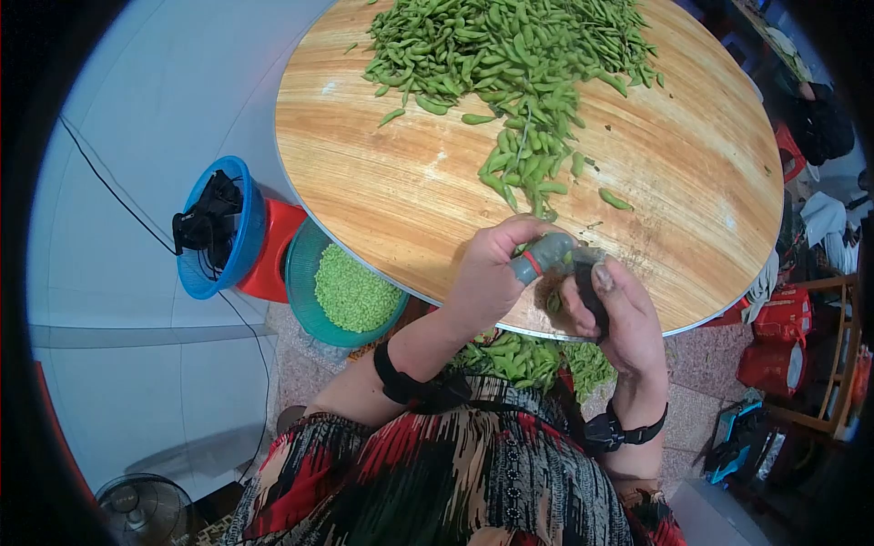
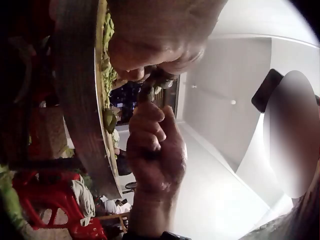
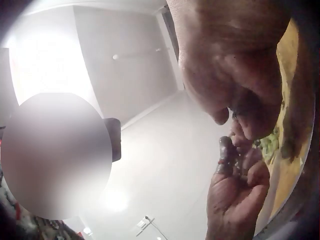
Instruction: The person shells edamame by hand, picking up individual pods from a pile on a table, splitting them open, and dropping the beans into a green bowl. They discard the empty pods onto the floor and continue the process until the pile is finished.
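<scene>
Both hands meet over the near edge of the round wooden table [image 1: 364, 196]. My left hand [image 1: 487, 273] pinches a green soybean pod, mostly hidden by the fingers; a grey finger cover [image 1: 551, 250] with a red band is on one digit. My right hand [image 1: 633, 318] has its fingers curled, tips against the left ones at the same pod, and a black cover [image 1: 590, 296] on one finger. A trail of soybean pods [image 1: 528, 164] runs from the large heap [image 1: 492, 55] towards the hands. Wrist views show the left hand [image 3: 237, 195] and right hand [image 2: 157, 145] touching at the fingertips.
Left of the table, a green basket [image 1: 300, 300] holds shelled beans [image 1: 350, 291]. Beside it stand a red stool [image 1: 278, 255] and a blue basin [image 1: 246, 182] with black gear. More pods [image 1: 510, 359] lie below the table edge at the lap. A loose pod [image 1: 615, 198] lies right.
</scene>
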The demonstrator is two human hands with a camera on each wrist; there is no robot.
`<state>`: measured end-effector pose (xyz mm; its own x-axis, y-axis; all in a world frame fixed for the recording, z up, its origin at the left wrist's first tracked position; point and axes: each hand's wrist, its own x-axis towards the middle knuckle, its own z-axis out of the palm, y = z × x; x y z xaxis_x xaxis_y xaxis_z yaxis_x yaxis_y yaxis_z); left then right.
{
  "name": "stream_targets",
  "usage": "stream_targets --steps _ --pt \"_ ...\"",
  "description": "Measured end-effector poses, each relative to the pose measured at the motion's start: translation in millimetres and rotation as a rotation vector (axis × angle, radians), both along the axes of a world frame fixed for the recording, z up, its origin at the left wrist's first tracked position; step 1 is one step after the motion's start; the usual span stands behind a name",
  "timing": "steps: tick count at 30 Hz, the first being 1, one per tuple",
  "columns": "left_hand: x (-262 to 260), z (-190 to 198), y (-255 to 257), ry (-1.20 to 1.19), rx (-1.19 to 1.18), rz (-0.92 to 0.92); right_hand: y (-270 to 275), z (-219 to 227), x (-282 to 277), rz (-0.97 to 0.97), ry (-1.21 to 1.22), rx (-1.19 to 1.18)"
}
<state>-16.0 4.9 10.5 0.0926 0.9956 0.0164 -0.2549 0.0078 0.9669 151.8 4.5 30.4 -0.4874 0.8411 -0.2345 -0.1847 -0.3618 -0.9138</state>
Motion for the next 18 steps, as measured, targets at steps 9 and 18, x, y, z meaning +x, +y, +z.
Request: stream_targets --steps 9,18 --pt "4.0 -4.1 -5.5 0.026 0.027 0.014 -3.8 0.1 -0.6 0.057 0.041 0.010" --pt "0.4 -4.9 -7.3 0.109 0.102 -0.020 -6.5 -3.3 2.5 0.013 0.192 -0.200"
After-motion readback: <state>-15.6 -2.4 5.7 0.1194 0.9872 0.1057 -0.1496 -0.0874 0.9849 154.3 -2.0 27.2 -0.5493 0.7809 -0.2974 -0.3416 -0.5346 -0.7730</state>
